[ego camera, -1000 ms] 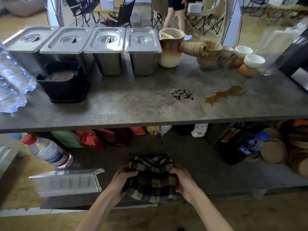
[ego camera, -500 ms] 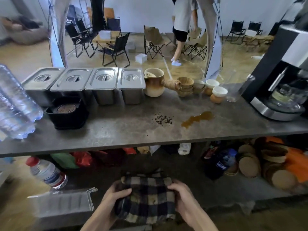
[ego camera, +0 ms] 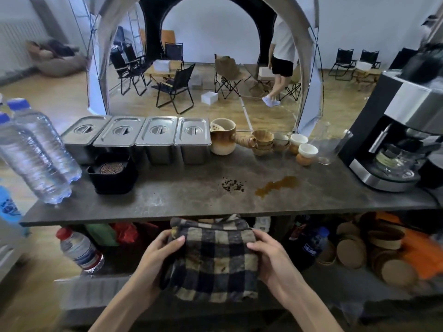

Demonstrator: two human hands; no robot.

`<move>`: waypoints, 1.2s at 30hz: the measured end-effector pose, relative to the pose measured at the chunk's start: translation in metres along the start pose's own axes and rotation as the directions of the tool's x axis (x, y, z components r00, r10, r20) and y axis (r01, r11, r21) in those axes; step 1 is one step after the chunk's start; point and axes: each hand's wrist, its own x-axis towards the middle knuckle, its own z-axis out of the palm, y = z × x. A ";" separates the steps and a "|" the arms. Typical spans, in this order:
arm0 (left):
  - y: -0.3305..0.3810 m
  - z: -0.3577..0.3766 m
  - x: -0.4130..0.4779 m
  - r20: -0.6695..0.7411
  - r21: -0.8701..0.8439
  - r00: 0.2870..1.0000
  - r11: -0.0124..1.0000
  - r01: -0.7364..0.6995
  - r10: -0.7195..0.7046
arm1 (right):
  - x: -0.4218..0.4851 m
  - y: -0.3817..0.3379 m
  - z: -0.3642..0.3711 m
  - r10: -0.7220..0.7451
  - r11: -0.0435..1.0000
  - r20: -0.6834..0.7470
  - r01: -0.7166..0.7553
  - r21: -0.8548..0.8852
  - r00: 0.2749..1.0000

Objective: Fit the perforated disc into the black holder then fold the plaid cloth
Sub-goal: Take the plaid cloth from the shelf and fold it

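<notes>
Fingers [ego camera: 260,246] of the right hand [ego camera: 275,264] curl over the right edge of the plaid cloth [ego camera: 213,259], thumb on top, pinching it; fingers [ego camera: 171,243] of the left hand [ego camera: 155,262] pinch the opposite edge the same way, so the cloth hangs between both sets of fingers as a thick folded square, below the front edge of the counter [ego camera: 167,200]. Beyond the left fingers and further out on the counter sits the black holder [ego camera: 112,176], with the perforated disc [ego camera: 110,167] lying flat inside its top opening. Behind the holder stand four lidded steel containers [ego camera: 157,137] in a row. Out past the right fingers, on the counter, lie a scatter of dark crumbs [ego camera: 232,185] and, just beside it, a brown liquid spill [ego camera: 278,185]. Further back stand a ceramic pitcher [ego camera: 221,140] and small cups [ego camera: 298,144]. A coffee machine [ego camera: 395,144] stands far off to the right of the right fingers, and clear water bottles [ego camera: 40,152] lean far off to the left of the left fingers.
</notes>
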 end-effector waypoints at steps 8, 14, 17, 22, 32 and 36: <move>0.030 0.027 -0.010 0.064 0.021 0.995 0.997 -0.077 0.076 | -0.011 -0.037 -0.003 -0.108 0.993 0.032 0.109 -0.043 0.994; 0.041 0.056 -0.005 0.118 0.066 0.986 0.990 -0.124 0.116 | -0.015 -0.062 -0.022 -0.154 0.985 0.053 0.158 -0.065 0.987; 0.046 0.079 0.000 0.134 0.103 0.980 0.981 -0.163 0.149 | -0.012 -0.078 -0.035 -0.177 0.980 0.046 0.180 -0.082 0.983; 0.055 0.120 0.018 0.155 0.146 0.968 0.965 -0.218 0.195 | -0.004 -0.109 -0.064 -0.221 0.966 0.038 0.224 -0.128 0.975; 0.068 0.204 0.088 0.212 0.233 0.950 0.932 -0.279 0.231 | 0.046 -0.177 -0.130 -0.321 0.917 -0.053 0.296 -0.269 0.946; 0.074 0.229 0.117 0.253 0.390 0.935 0.859 -0.333 0.247 | 0.072 -0.197 -0.154 -0.374 0.851 -0.093 0.301 -0.430 0.923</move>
